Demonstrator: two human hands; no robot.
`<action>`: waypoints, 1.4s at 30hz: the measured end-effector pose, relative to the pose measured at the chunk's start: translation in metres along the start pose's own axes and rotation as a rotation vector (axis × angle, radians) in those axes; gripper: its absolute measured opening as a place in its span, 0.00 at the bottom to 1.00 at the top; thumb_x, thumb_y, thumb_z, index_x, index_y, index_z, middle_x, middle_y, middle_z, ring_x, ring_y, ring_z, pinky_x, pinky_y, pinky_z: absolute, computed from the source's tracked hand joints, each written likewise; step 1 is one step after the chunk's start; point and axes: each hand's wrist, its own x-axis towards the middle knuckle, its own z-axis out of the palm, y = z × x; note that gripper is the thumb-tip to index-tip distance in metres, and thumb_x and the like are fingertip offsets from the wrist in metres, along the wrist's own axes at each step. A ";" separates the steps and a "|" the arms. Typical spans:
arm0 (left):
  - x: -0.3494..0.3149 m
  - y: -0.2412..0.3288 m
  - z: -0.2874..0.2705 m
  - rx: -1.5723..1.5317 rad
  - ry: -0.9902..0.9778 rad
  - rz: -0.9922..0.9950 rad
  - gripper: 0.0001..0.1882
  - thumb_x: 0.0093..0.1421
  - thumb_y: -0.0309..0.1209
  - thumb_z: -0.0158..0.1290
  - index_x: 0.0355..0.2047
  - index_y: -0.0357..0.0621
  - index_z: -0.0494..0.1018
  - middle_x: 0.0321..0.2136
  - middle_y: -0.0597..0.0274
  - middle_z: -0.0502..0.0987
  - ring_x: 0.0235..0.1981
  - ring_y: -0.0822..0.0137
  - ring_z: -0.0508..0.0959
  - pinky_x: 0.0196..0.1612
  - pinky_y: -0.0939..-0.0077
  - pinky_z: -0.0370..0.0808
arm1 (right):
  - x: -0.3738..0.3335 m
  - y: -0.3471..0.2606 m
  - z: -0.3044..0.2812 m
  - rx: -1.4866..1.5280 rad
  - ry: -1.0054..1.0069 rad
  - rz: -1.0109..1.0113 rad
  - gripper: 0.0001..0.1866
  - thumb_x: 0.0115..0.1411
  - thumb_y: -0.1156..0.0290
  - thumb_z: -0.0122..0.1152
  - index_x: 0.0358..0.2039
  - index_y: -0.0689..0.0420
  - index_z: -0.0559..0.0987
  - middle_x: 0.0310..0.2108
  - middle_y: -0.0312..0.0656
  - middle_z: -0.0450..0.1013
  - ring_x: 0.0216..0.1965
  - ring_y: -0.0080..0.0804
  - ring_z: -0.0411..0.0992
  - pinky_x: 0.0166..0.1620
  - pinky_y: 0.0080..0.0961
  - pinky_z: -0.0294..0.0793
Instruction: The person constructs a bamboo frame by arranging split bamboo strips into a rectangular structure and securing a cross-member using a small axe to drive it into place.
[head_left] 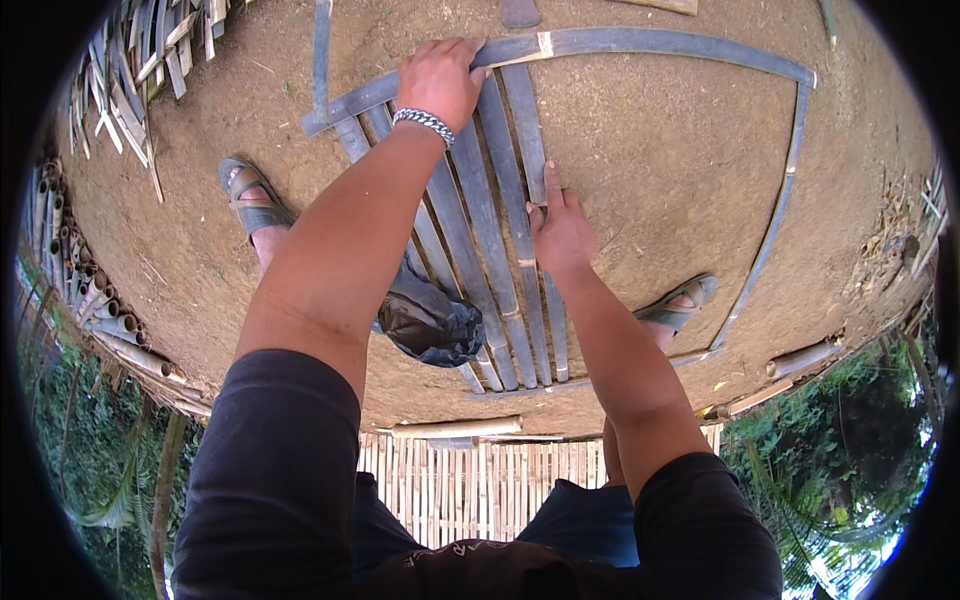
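Note:
Several grey split-bamboo slats (470, 190) lie side by side on the ground, their far ends meeting a long bamboo crosspiece (630, 41). My left hand (437, 82), with a chain bracelet at the wrist, is closed over that crosspiece near its left part; its fingertips are partly hidden. Nearer and to the right, my right hand (565, 238) has its thumb and index finger about the rightmost bamboo slat (526, 120). The index finger points along the slat, while the other fingers are hidden. A dark plastic bag (430, 318), its mouth gaping, rests on the slats.
A thin bamboo strip (770, 230) runs down the right side from the crosspiece. Cut bamboo poles (100, 290) are stacked at the left edge, below split strips (150, 60). My sandalled feet (255, 200) straddle the slats. Behind lies a slatted bamboo platform (470, 490).

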 end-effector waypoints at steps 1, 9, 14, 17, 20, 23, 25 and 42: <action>0.001 0.001 -0.001 -0.006 -0.008 -0.004 0.22 0.63 0.40 0.60 0.56 0.54 0.78 0.53 0.67 0.80 0.58 0.61 0.75 0.61 0.55 0.71 | 0.001 0.001 0.001 0.006 -0.003 0.006 0.40 0.69 0.55 0.57 0.77 0.36 0.50 0.57 0.46 0.70 0.54 0.47 0.74 0.50 0.45 0.79; -0.002 0.001 0.000 0.008 0.024 0.006 0.21 0.62 0.39 0.61 0.55 0.52 0.79 0.50 0.66 0.82 0.56 0.61 0.77 0.59 0.56 0.72 | 0.002 -0.001 -0.001 0.082 0.060 -0.035 0.41 0.66 0.59 0.61 0.76 0.36 0.54 0.53 0.46 0.72 0.51 0.49 0.76 0.47 0.44 0.79; -0.001 0.000 0.004 -0.001 0.047 0.033 0.20 0.62 0.39 0.61 0.54 0.53 0.79 0.50 0.66 0.82 0.56 0.61 0.77 0.58 0.57 0.72 | 0.006 -0.001 0.000 0.121 0.068 -0.037 0.42 0.64 0.61 0.62 0.76 0.35 0.54 0.50 0.45 0.71 0.50 0.46 0.74 0.48 0.44 0.78; -0.002 0.001 0.003 -0.014 0.057 0.048 0.21 0.60 0.39 0.62 0.53 0.51 0.80 0.50 0.63 0.83 0.54 0.59 0.77 0.58 0.58 0.73 | 0.007 0.001 0.002 0.130 0.080 -0.027 0.42 0.64 0.61 0.62 0.76 0.35 0.55 0.50 0.45 0.71 0.50 0.46 0.74 0.48 0.44 0.78; 0.000 -0.001 -0.002 -0.044 0.084 0.065 0.21 0.59 0.39 0.64 0.51 0.46 0.81 0.47 0.57 0.83 0.51 0.55 0.79 0.57 0.60 0.74 | 0.008 0.001 0.002 0.156 0.080 -0.013 0.42 0.64 0.61 0.62 0.75 0.34 0.55 0.50 0.44 0.71 0.51 0.46 0.74 0.49 0.43 0.78; 0.002 -0.004 -0.003 -0.125 0.083 0.048 0.20 0.59 0.40 0.65 0.49 0.44 0.82 0.47 0.54 0.83 0.51 0.53 0.79 0.57 0.60 0.75 | 0.007 -0.002 0.000 0.093 0.088 -0.019 0.41 0.65 0.60 0.62 0.75 0.34 0.55 0.51 0.45 0.72 0.50 0.47 0.74 0.49 0.43 0.78; 0.006 -0.002 -0.009 -0.226 0.056 -0.007 0.21 0.59 0.41 0.65 0.48 0.42 0.82 0.46 0.52 0.84 0.50 0.51 0.80 0.57 0.60 0.76 | 0.007 -0.002 0.001 0.029 0.104 -0.045 0.40 0.66 0.59 0.62 0.75 0.35 0.56 0.52 0.46 0.71 0.49 0.48 0.76 0.47 0.43 0.79; 0.039 0.000 -0.018 -0.322 -0.142 -0.424 0.32 0.42 0.43 0.79 0.39 0.34 0.78 0.34 0.48 0.82 0.37 0.54 0.83 0.44 0.63 0.80 | 0.057 -0.012 -0.054 0.212 0.524 -0.228 0.43 0.64 0.55 0.64 0.74 0.54 0.56 0.60 0.58 0.62 0.61 0.58 0.62 0.63 0.54 0.60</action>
